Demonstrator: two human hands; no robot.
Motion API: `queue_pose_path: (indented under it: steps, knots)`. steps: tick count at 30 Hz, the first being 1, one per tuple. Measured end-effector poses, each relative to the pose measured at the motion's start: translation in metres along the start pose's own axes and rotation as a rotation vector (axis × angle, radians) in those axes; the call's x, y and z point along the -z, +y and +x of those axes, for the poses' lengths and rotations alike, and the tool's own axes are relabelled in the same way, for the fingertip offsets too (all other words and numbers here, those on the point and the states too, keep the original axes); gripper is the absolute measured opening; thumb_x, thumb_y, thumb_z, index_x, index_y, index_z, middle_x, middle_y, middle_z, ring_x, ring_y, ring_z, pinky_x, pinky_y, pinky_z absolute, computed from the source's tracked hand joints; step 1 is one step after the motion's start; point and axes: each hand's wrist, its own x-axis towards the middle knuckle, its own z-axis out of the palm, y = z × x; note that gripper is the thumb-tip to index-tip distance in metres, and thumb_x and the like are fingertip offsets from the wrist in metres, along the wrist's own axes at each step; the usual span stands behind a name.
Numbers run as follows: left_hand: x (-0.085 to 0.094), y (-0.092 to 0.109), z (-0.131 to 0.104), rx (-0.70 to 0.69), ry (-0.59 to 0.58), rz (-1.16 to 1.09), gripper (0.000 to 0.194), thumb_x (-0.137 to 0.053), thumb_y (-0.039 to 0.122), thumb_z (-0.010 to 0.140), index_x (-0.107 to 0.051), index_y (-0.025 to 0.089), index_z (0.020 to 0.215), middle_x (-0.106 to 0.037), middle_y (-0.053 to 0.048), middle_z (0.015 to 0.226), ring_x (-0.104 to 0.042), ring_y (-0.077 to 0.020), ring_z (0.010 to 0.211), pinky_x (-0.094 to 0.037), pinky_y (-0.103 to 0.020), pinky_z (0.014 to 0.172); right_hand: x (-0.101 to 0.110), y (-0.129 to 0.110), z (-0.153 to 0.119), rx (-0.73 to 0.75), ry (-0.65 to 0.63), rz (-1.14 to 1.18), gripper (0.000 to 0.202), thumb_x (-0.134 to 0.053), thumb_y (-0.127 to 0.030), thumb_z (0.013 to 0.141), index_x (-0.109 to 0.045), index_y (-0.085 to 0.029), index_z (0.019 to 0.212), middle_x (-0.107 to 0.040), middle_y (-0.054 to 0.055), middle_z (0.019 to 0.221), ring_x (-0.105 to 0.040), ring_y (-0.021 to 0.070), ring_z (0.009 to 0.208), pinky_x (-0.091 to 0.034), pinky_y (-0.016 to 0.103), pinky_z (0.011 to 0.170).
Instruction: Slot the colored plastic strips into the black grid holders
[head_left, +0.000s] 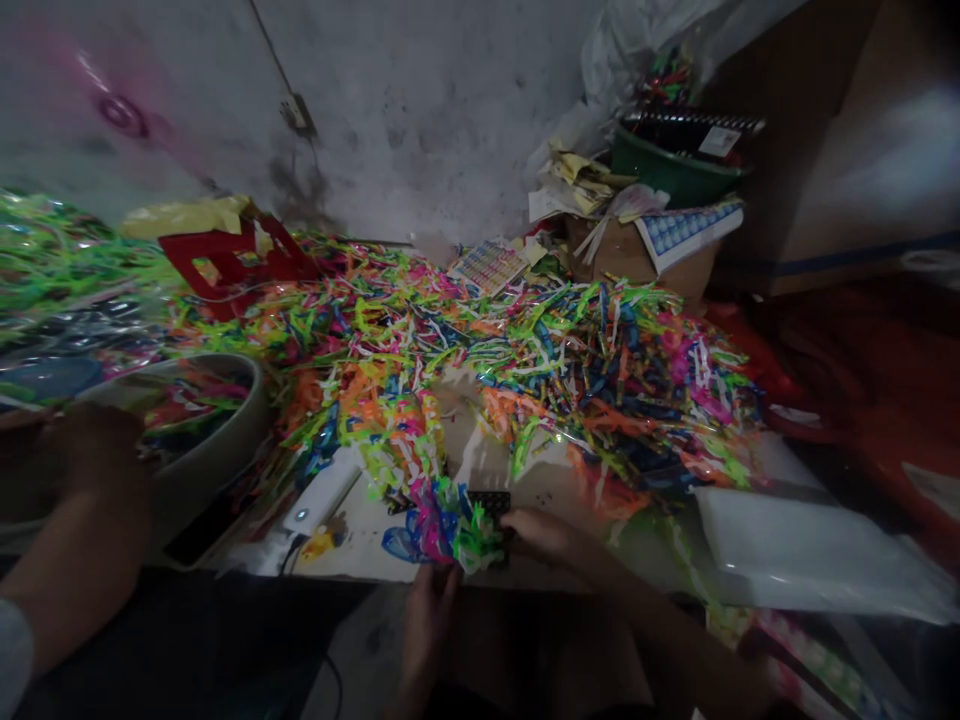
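Observation:
At the table's front edge lies a bunch of shiny plastic pieces [442, 525] in blue, pink and green. My left hand [429, 600] is at its lower edge, fingers drawn together; what they pinch is hidden. A black board with rows of holes [491, 500] shows beneath and behind the bunch, partly covered. My right hand [536, 532] comes in from the right, its fingers closed at the right side of the board and the green pieces. Dim light and blur hide what is between those fingertips.
Heaped colourful plastic strips [555, 340] spread across the table. A white device [322, 495] lies left of the bunch. A co-worker's arm [94, 510] reaches beside a pale basin [251, 410]. White plastic bags [810, 550] lie right; a red crate [232, 255] stands at the back.

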Motion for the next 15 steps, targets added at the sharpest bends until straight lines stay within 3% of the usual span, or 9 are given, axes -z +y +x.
queue_pose_path:
  steps: [2,5,7,11,15]
  knots:
    - [-0.001,-0.003,0.000,-0.006,0.008,0.007,0.034,-0.054,0.054,0.067,-0.057,0.021,0.072,-0.066,-0.005,0.066,-0.061,-0.0252,0.064,-0.048,-0.035,0.060,0.017,0.006,0.000,0.002,0.086,-0.147,0.025,-0.056,-0.007,0.070,-0.068,-0.017,0.089,-0.069,0.005,0.094,-0.062,0.0200,0.085,-0.047,0.028,0.077]
    - [-0.001,-0.006,0.000,-0.009,0.000,-0.007,0.034,-0.054,0.055,0.068,-0.058,0.021,0.073,-0.067,-0.005,0.068,-0.063,-0.0255,0.066,-0.049,-0.034,0.061,0.047,0.013,0.012,-0.123,0.437,-0.373,0.039,-0.048,-0.008,0.080,-0.060,-0.020,0.116,-0.064,0.009,0.112,-0.060,0.0221,0.096,-0.046,0.032,0.083]
    - [0.000,-0.005,0.001,-0.004,-0.019,-0.022,0.035,-0.053,0.055,0.069,-0.059,0.021,0.075,-0.069,-0.006,0.072,-0.064,-0.0262,0.069,-0.049,-0.035,0.062,0.064,0.016,0.025,-0.237,0.567,-0.494,0.042,-0.044,-0.009,0.084,-0.055,-0.022,0.123,-0.063,0.011,0.113,-0.062,0.0227,0.092,-0.047,0.034,0.081]
    - [0.001,-0.003,0.003,0.005,-0.015,-0.028,0.038,-0.054,0.059,0.067,-0.059,0.022,0.073,-0.071,-0.007,0.073,-0.066,-0.0275,0.070,-0.050,-0.035,0.063,0.079,0.025,0.046,-0.258,0.520,-0.626,0.049,-0.041,-0.001,0.082,-0.055,-0.022,0.124,-0.060,0.013,0.119,-0.064,0.0202,0.083,-0.049,0.031,0.075]
    - [0.001,-0.001,0.003,-0.010,-0.002,-0.039,0.041,-0.055,0.062,0.063,-0.059,0.021,0.072,-0.070,-0.007,0.068,-0.065,-0.0276,0.067,-0.051,-0.036,0.062,0.081,0.036,0.041,-0.151,0.483,-0.687,0.048,-0.040,-0.001,0.081,-0.057,-0.023,0.120,-0.056,0.010,0.125,-0.062,0.0198,0.092,-0.049,0.030,0.079]
